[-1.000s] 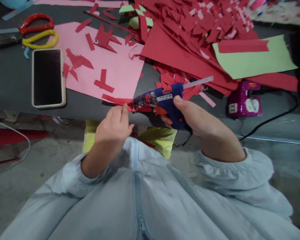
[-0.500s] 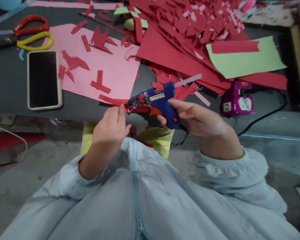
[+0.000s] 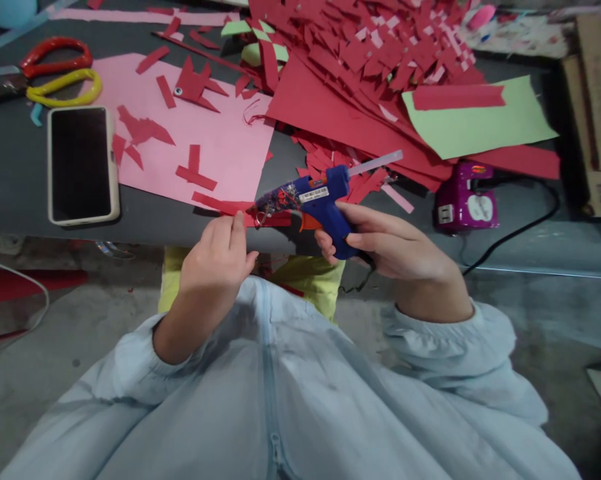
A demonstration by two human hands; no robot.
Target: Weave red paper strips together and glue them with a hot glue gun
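My right hand [image 3: 405, 245] is wrapped round the handle of a blue hot glue gun [image 3: 337, 210]. A translucent glue stick [image 3: 380, 161] juts from its back end, and its nozzle points left. At the table's front edge, my left hand [image 3: 215, 257] has its fingertips on a red paper strip [image 3: 213, 202], close beside the nozzle. The left fingers lie together with the thumb apart; what is under the fingertips is hidden. Behind the strip, a pink sheet [image 3: 235, 147] carries a red paper fish [image 3: 195, 85] with an eye, and several red paper scraps.
A phone [image 3: 80, 163] and red-and-yellow-handled scissors [image 3: 63, 87] lie at the left. Red paper sheets [image 3: 325, 110] and a heap of red woven pieces [image 3: 375, 47] fill the back. A green sheet [image 3: 480, 127], a purple plug adapter [image 3: 467, 200] with a black cord and cardboard [image 3: 600, 113] are at the right.
The whole view has shifted slightly left. My right thumb has moved lower along the glue gun's handle. The nozzle stays beside my left fingertips.
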